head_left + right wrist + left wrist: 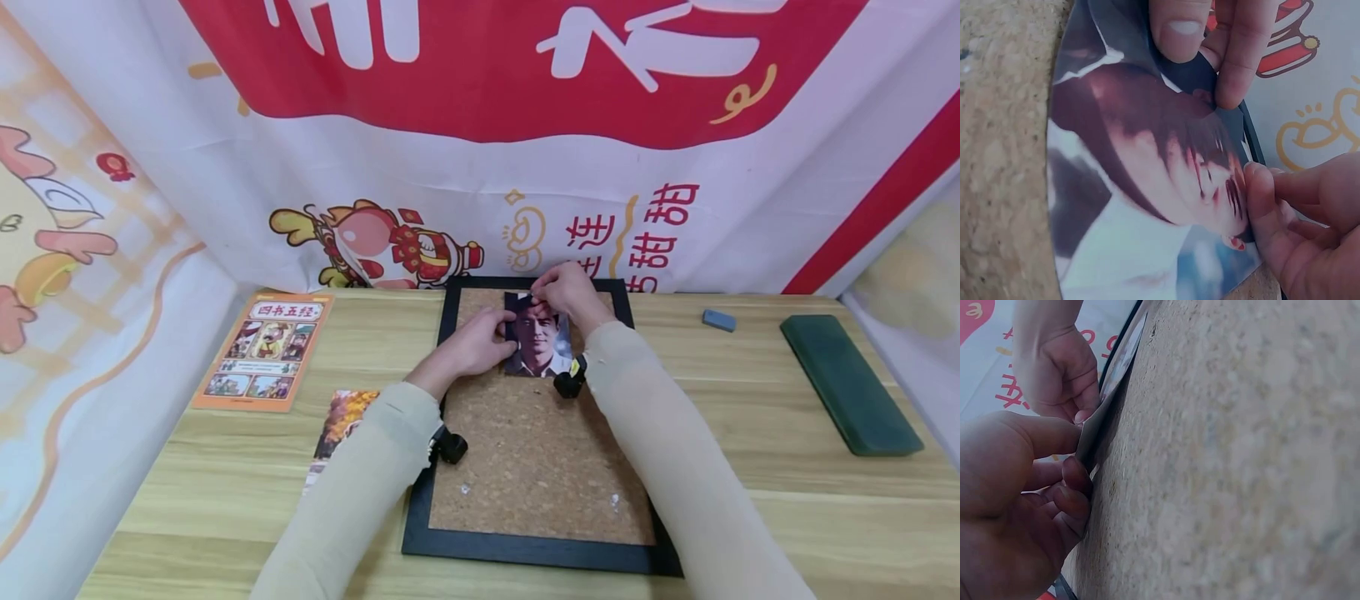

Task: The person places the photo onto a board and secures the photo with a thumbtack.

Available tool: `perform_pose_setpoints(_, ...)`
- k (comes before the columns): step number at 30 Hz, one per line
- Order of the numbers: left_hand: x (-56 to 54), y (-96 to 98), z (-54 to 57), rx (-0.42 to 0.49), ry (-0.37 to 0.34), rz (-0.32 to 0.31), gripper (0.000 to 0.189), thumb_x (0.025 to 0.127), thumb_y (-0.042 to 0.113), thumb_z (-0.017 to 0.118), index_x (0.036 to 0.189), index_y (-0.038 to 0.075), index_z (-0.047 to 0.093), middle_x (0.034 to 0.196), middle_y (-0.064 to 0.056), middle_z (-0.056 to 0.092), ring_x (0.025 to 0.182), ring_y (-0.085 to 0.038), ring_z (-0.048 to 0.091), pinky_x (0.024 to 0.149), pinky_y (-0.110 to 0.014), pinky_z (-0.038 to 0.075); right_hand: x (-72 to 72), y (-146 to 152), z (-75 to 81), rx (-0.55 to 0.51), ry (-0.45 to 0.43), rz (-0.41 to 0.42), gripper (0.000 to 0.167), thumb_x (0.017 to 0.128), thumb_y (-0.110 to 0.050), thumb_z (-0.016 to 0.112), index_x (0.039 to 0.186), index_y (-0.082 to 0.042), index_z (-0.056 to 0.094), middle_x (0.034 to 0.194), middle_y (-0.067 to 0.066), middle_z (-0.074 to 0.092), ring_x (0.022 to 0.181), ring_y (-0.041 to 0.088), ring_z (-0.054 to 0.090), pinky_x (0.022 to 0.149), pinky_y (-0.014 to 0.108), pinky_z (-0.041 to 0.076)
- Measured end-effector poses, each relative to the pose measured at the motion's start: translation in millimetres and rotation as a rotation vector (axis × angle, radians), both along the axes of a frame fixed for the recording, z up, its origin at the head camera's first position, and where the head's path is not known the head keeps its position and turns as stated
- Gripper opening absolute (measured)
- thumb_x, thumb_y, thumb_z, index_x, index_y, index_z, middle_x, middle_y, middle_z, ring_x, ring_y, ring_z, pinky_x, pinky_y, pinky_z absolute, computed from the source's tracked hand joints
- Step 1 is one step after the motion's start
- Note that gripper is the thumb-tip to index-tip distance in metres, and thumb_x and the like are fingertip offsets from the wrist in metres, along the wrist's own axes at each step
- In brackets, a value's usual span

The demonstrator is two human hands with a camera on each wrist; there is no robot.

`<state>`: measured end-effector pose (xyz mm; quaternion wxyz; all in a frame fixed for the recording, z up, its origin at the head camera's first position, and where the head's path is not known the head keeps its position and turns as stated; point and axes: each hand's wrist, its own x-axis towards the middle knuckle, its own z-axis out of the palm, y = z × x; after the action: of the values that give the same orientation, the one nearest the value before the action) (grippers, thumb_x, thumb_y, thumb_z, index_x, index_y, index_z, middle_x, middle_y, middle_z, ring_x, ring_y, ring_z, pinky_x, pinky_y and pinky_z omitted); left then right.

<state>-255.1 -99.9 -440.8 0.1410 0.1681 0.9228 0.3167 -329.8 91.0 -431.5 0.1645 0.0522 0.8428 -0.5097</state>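
Note:
A portrait photo (534, 354) lies over the upper part of a cork board (540, 467) with a black frame (540, 552). My left hand (483, 340) pinches the photo's left edge, thumb on the picture side and fingers behind it. At the top edge, my right hand (566, 290) pinches the photo between thumb and fingertips. Seen edge-on in the left wrist view, the photo (1110, 400) stands at a slant off the cork near the left hand (1016, 500). It bows slightly in the right wrist view, with the right hand (1310, 219) at its border.
Left of the board lie an orange booklet (266, 350) and a second photo (333, 429), partly covered by my left sleeve. A small blue block (718, 320) and a long dark green slab (851, 383) are on the right. A printed cloth (420, 167) hangs behind the table.

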Motion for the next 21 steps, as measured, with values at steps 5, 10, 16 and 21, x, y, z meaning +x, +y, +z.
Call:
perform_pose_setpoints(5, 0.4, 2.3, 0.9, -0.010, -0.009, 0.003, 0.054, 0.104, 0.019, 0.068, 0.153, 0.001, 0.056, 0.123, -0.015, 0.060, 0.113, -0.028, 0.057, 0.103, -0.042, 0.049, -3.1, -0.9, 1.1, 0.016, -0.024, -0.010, 0.017, 0.105, -0.001, 0.064, 0.115, 0.008, 0.074, 0.078, 0.005, 0.071, 0.060, 0.010, 0.066, 0.060, 0.024, 0.058)
perform_pose_setpoints(10, -8.4, 0.6, -13.8, -0.009, 0.005, 0.000, 0.054, 0.103, 0.022, 0.070, 0.152, 0.003, 0.057, 0.121, -0.011, 0.061, 0.110, -0.024, 0.057, 0.100, -0.038, 0.048, -6.3, -2.5, 2.8, 0.120, -0.035, -0.008, 0.015, 0.104, -0.005, 0.066, 0.112, 0.002, 0.077, 0.082, 0.003, 0.072, 0.065, 0.011, 0.065, 0.062, 0.026, 0.057)
perform_pose_setpoints(16, -14.9, -0.6, -22.8, -0.010, -0.002, -0.008, 0.055, 0.103, 0.024, 0.069, 0.153, 0.004, 0.057, 0.121, -0.010, 0.060, 0.110, -0.023, 0.057, 0.099, -0.039, 0.049, -6.7, -1.1, 3.4, 0.184, -0.022, 0.010, 0.015, 0.104, -0.007, 0.065, 0.111, -0.001, 0.077, 0.078, -0.001, 0.071, 0.067, 0.011, 0.065, 0.062, 0.026, 0.054)
perform_pose_setpoints(21, -17.4, -2.3, -27.3, -0.017, 0.015, -0.014, 0.055, 0.103, 0.025, 0.070, 0.153, 0.005, 0.057, 0.119, -0.010, 0.061, 0.108, -0.023, 0.056, 0.095, -0.039, 0.049, -2.7, -0.2, 0.3, 0.183, 0.032, 0.023, 0.015, 0.103, -0.005, 0.064, 0.109, 0.001, 0.077, 0.072, 0.000, 0.070, 0.063, 0.011, 0.064, 0.058, 0.026, 0.052)
